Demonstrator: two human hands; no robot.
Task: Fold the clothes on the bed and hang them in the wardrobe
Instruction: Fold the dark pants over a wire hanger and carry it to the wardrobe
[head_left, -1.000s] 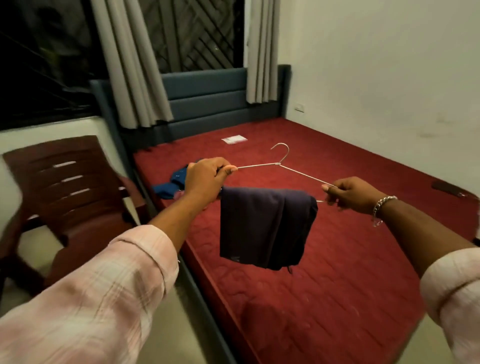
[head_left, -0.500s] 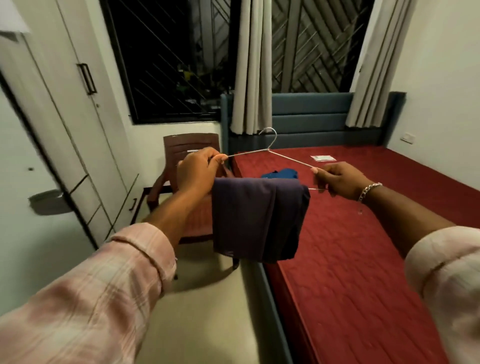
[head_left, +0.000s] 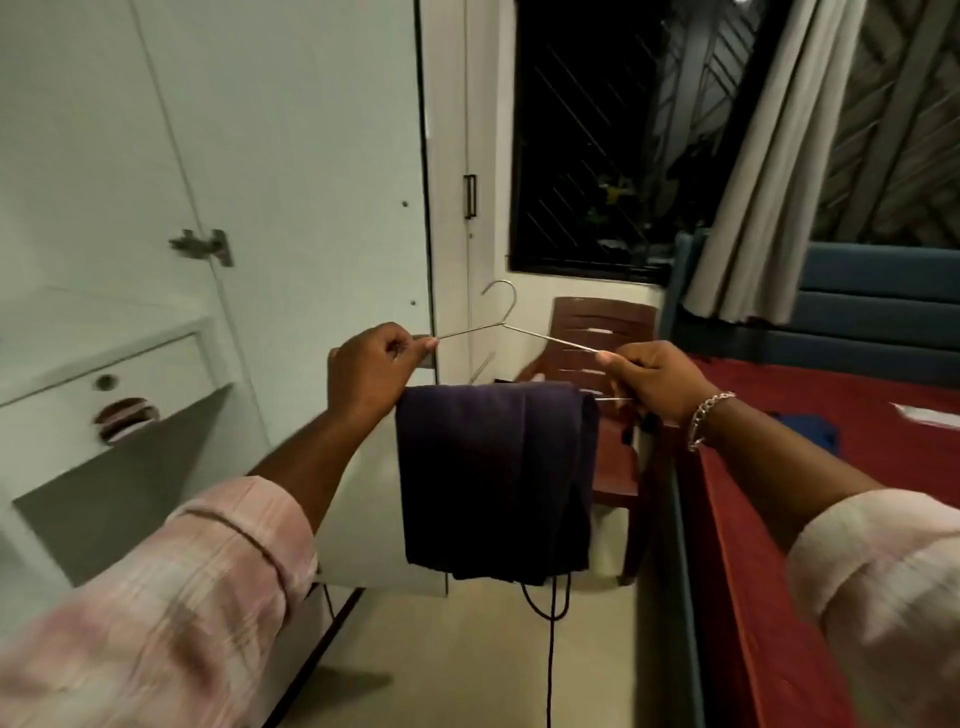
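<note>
So here's where I'm at with the laundry. I've got one dark folded garment (head_left: 496, 478) draped over the bottom bar of a thin wire hanger (head_left: 511, 332), dead centre of the frame, and it looks neat enough, apart from a drawstring dangling out of the bottom. My left hand (head_left: 371, 371) is pinching the left shoulder of the hanger, fingers curled round the wire, and my right hand (head_left: 660, 382) has the right end gripped the same way. So both hands are busy, nothing free.

The wardrobe (head_left: 291, 171) fills the left side of the frame, with what looks like an open door and a drawer unit down at the left. I can't see any rail from here, so I can't tell how many pieces are hung up already, if any.

As for what's left: this one is folded and on its hanger but not hooked on anything yet, so that's the next job. And over at the right edge, on the red bed (head_left: 769, 623), there's a blue bit of clothing (head_left: 810, 436) lying unfolded, so I reckon at least one more round of fold-and-hang after this. Call it partway, not near finished.
</note>
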